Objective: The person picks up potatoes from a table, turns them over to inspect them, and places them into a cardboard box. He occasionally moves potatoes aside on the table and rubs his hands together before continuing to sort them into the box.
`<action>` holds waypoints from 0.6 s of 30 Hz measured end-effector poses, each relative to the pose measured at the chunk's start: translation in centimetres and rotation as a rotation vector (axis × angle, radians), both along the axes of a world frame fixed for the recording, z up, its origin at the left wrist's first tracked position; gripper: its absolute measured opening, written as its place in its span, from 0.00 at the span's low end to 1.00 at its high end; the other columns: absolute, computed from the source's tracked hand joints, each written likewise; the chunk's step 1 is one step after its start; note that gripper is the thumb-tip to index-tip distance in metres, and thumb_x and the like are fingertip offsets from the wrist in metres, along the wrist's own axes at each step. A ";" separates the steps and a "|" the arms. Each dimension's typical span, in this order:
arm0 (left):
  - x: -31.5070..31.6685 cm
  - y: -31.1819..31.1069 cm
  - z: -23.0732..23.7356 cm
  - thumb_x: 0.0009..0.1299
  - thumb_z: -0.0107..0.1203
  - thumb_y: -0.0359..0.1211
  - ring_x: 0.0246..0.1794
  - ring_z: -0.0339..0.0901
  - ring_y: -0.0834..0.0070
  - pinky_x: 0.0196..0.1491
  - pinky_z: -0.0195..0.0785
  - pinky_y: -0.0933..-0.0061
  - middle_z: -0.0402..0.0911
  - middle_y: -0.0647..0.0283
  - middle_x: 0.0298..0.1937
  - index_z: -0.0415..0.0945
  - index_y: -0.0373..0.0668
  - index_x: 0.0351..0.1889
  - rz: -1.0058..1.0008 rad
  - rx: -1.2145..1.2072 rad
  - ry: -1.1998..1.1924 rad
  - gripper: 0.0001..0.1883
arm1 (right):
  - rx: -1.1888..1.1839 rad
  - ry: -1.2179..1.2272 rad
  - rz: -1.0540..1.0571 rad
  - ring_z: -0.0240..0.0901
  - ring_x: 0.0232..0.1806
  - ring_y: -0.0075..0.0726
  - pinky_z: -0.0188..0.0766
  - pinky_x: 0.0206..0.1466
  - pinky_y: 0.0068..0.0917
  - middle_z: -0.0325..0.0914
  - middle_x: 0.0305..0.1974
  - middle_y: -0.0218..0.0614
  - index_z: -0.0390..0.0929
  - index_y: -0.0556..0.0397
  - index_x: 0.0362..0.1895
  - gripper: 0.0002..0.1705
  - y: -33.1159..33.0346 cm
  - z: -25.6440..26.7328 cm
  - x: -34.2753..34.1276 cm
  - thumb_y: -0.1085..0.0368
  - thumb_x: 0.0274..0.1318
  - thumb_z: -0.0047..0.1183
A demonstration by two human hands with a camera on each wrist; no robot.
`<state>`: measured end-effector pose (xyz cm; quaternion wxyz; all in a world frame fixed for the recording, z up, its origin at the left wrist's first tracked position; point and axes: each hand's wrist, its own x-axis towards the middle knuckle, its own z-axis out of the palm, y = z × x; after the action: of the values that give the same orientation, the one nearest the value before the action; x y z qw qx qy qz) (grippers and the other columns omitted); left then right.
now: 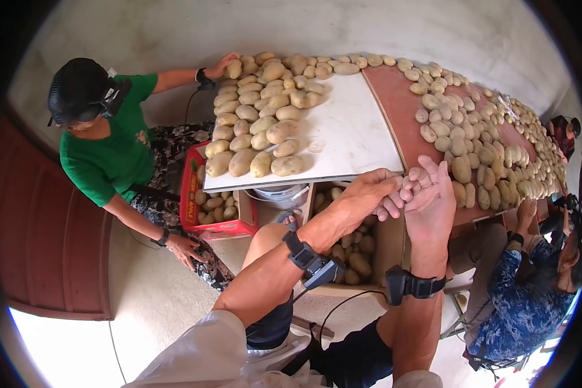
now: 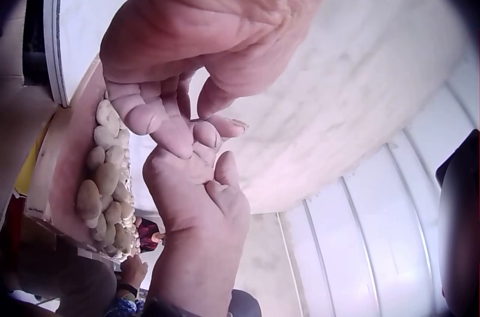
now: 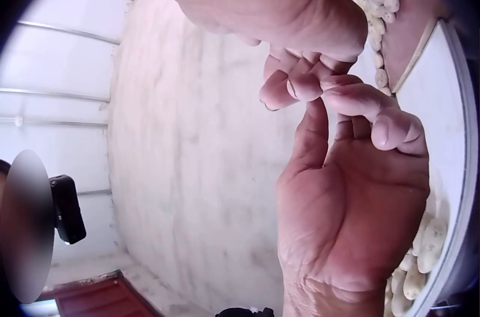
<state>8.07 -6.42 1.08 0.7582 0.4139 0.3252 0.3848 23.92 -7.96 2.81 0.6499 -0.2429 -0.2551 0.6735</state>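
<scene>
Both bare hands meet in front of me, beyond the front edge of the white tabletop [image 1: 352,129]. My left hand [image 1: 367,194] has its fingers bent, with thumb and fingertips at the fingers of my right hand [image 1: 430,204]. The right palm faces up, its fingers loosely curled among the left ones. In the left wrist view, a right fingertip [image 2: 206,135] shows between the left thumb and fingers. No potato is in either hand. Rows of potatoes [image 1: 262,123] lie on the white top, and more potatoes [image 1: 462,129] spread over the reddish-brown board [image 1: 394,94].
A person in green [image 1: 110,142] at the left reaches to the potatoes. Below the tabletop stand a red carton [image 1: 194,187] of potatoes, a white bucket [image 1: 281,194] and a cardboard box [image 1: 391,249] with potatoes. A person in blue [image 1: 524,297] sits at the right.
</scene>
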 end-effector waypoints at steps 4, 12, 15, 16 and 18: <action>0.0 0.1 -0.3 0.83 0.49 0.38 0.31 0.80 0.79 0.29 0.70 0.82 0.82 0.65 0.39 0.75 0.39 0.50 0.013 0.002 -0.015 0.12 | -0.020 -0.031 -0.033 0.67 0.28 0.34 0.65 0.27 0.35 0.75 0.33 0.33 0.77 0.54 0.54 0.27 0.1 -0.1 -0.4 0.44 0.80 0.38; 0.2 0.1 -0.6 0.81 0.51 0.35 0.29 0.80 0.76 0.28 0.71 0.79 0.82 0.62 0.38 0.74 0.36 0.51 0.019 0.030 -0.058 0.11 | 0.023 -0.045 0.009 0.67 0.28 0.33 0.66 0.25 0.35 0.75 0.34 0.32 0.76 0.54 0.56 0.26 0.1 -0.2 0.1 0.45 0.81 0.37; 0.2 0.2 -0.7 0.79 0.51 0.33 0.28 0.80 0.76 0.27 0.71 0.78 0.82 0.62 0.37 0.75 0.35 0.51 0.014 0.035 -0.085 0.10 | 0.036 -0.066 0.003 0.67 0.28 0.32 0.66 0.26 0.35 0.76 0.35 0.31 0.76 0.54 0.56 0.26 0.0 -0.2 0.2 0.46 0.81 0.37; 0.3 0.3 -0.8 0.79 0.51 0.32 0.28 0.81 0.76 0.27 0.71 0.78 0.83 0.62 0.37 0.75 0.35 0.50 0.011 0.042 -0.094 0.10 | 0.055 -0.065 0.012 0.67 0.29 0.31 0.67 0.26 0.34 0.76 0.35 0.31 0.77 0.54 0.57 0.26 0.2 -0.5 0.4 0.46 0.81 0.37; 0.4 0.2 -0.8 0.78 0.50 0.30 0.27 0.81 0.76 0.27 0.71 0.79 0.83 0.61 0.37 0.75 0.35 0.50 0.010 0.038 -0.120 0.09 | 0.059 -0.059 0.020 0.68 0.29 0.31 0.67 0.26 0.35 0.76 0.36 0.32 0.77 0.55 0.57 0.26 0.2 -0.6 0.6 0.46 0.81 0.38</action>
<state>8.45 -6.18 0.27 0.7663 0.4028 0.2740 0.4189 24.48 -7.73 2.20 0.6422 -0.2406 -0.2965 0.6647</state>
